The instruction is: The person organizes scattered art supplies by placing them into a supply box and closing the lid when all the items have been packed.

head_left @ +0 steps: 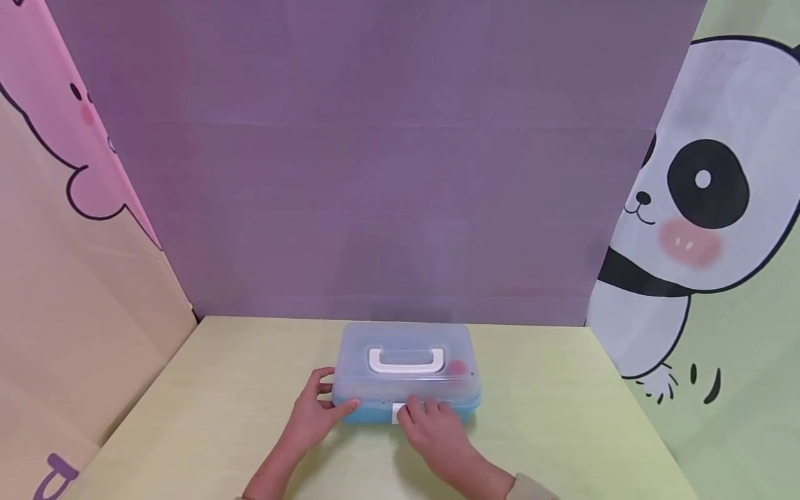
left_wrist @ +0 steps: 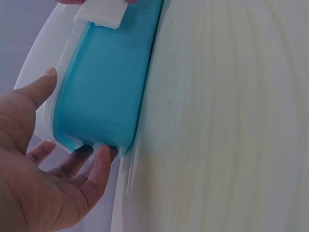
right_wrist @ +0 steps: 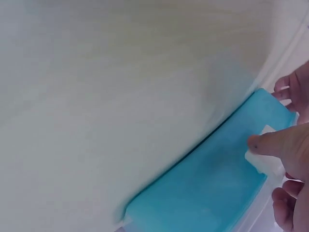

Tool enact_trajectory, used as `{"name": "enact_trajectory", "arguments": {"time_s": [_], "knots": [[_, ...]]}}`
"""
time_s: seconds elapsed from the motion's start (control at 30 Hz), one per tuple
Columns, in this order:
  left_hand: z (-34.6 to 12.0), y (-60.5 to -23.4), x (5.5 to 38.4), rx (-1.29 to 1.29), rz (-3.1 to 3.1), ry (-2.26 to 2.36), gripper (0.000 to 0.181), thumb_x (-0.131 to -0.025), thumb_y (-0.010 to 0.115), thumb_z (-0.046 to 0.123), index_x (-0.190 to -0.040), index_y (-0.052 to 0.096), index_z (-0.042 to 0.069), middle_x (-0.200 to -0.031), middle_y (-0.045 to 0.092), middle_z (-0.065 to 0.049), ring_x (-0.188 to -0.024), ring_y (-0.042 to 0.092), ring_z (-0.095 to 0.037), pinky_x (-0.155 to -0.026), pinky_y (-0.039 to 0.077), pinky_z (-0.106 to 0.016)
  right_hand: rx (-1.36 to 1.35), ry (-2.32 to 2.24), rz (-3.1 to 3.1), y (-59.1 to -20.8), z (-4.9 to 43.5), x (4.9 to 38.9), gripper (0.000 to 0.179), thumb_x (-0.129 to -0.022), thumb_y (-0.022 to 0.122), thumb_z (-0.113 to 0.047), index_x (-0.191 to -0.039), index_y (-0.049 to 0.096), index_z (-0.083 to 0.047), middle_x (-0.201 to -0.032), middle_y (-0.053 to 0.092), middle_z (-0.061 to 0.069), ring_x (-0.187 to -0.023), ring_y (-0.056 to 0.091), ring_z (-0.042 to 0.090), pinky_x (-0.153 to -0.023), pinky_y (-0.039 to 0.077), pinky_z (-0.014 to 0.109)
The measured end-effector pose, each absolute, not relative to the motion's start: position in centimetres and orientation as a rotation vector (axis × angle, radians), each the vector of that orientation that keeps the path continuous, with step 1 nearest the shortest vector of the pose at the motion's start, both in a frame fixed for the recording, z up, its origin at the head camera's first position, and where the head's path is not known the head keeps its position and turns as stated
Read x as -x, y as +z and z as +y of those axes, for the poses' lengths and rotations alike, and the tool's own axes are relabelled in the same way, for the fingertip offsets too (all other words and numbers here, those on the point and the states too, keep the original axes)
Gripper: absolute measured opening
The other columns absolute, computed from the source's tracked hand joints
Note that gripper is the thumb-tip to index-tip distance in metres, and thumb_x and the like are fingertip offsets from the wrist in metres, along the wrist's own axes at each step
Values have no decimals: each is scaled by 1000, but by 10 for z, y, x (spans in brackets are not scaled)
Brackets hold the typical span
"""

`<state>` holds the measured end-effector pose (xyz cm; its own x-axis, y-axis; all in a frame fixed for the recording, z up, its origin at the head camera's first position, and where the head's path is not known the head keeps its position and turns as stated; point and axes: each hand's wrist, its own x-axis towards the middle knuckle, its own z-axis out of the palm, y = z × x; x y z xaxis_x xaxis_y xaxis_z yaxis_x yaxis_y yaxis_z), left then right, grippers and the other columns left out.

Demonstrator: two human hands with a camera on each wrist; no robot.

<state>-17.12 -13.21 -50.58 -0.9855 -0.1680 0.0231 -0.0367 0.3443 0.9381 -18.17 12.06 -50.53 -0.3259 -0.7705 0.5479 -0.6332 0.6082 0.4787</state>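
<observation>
A plastic storage box [head_left: 369,414] stands on the table, with a blue base, a frosted clear lid [head_left: 406,333] and a white carry handle [head_left: 406,369]. The lid lies down on the base. My left hand [head_left: 312,419] holds the box's left end, fingertips against the end wall and thumb at the front edge of the lid. At the front middle, my right hand [head_left: 437,434] pinches the white latch [right_wrist: 260,162], its thumb low on the latch and its fingers curled at the lid's edge. Something reddish [head_left: 457,367] shows blurred through the lid.
The pale wooden tabletop [head_left: 250,361] extends around the box. Behind it rises a purple backdrop [head_left: 387,173]. A panel with a pink cartoon figure [head_left: 100,187] stands at the left, and one with a panda [head_left: 706,187] at the right.
</observation>
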Motion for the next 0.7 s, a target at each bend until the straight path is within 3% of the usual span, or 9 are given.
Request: {"name": "enact_trajectory", "arguments": {"time_s": [0.17,0.43,0.6,0.7], "knots": [[-132,-507,172,-180,-2477,-1714,74,-75,85,26,-134,42,13,-111,57,-16,-85,65,-25,-69,56,-35,-1102,-327,-2059,-508,112,185,34,-90,18,0,-92,50,-10,-84,45,3,-64,43,19,-48,35,25],[-131,-506,171,-170,-2472,-1715,74,-75,86,26,-134,42,12,-111,57,-17,-84,66,-25,-69,56,-35,-1122,-374,-2045,-504,111,183,39,-92,13,-1,-91,51,-10,-86,46,4,-70,43,19,-56,36,27],[-131,-505,169,-174,-2469,-1709,74,-75,85,27,-134,42,11,-111,56,-17,-85,65,-25,-68,56,-35,-1116,-374,-2032,-505,109,184,38,-93,14,-1,-93,51,-10,-86,46,3,-71,43,19,-58,36,27],[-131,-504,170,-177,-2479,-1699,74,-76,85,27,-134,42,12,-111,56,-17,-86,66,-25,-68,56,-35,-1111,-406,-2048,-505,107,186,29,-91,21,-2,-92,49,-10,-86,44,3,-72,43,19,-59,35,27]]}}
